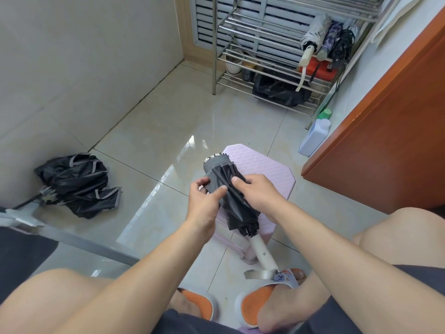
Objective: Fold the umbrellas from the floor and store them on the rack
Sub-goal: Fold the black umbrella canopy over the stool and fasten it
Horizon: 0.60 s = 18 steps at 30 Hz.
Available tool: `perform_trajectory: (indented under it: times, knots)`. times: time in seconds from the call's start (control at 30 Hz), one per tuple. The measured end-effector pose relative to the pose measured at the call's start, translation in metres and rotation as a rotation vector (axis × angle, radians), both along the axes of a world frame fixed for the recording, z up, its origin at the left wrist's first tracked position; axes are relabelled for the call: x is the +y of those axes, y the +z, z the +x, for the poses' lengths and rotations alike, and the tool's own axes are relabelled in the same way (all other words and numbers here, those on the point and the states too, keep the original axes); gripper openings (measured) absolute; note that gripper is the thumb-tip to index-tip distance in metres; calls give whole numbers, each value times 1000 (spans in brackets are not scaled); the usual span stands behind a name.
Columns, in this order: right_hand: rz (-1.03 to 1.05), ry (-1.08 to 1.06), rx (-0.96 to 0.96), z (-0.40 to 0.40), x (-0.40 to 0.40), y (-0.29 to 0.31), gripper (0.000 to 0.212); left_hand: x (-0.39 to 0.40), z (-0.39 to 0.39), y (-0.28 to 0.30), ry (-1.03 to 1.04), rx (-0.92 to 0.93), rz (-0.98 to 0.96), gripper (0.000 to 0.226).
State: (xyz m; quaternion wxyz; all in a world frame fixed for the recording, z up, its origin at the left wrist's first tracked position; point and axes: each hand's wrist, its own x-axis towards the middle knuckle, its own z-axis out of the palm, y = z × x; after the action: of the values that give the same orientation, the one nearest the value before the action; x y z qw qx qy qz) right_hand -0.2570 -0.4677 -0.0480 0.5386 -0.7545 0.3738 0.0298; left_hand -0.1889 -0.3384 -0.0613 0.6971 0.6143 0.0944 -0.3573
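A black folding umbrella with a grey trim and a cream handle lies slanted over a pink stool in front of me. My left hand pinches its grey strap against the bundled canopy. My right hand grips the canopy from the right. A second black umbrella lies crumpled and unfolded on the floor at the left. On the metal rack at the back, three folded umbrellas lie side by side on a shelf.
A white jug with a green-capped bottle behind it stands by the orange wooden door at the right. A dark bag and a red box sit on lower rack shelves. My knees and orange sandals fill the bottom.
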Motion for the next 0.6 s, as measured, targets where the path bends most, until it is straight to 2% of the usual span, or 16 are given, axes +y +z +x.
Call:
perform_trajectory:
  times: [0.07,0.17,0.23,0.3,0.33,0.47,0.6]
  knots:
    - [65,24,-49,-3,0,-2,58,1,-4,-1,57,-27,11,60]
    - [163,70,-68,-6,3,-6,49,2,-14,-6,182,131,87,67]
    - [205,70,-45,-8,5,-8,41,0,-25,-6,129,226,75,50]
    - [251,53,-43,-9,6,-4,39,-1,-37,-5,1,196,94,24]
    - [264,46,-49,-10,6,-1,41,-1,-40,-7,-25,179,102,23]
    - [247,46,-70,-9,2,1,35,2,-52,-11,-66,29,170,61]
    - [167,82,-26,-4,0,3,25,4,-77,-16,-182,-97,270,69]
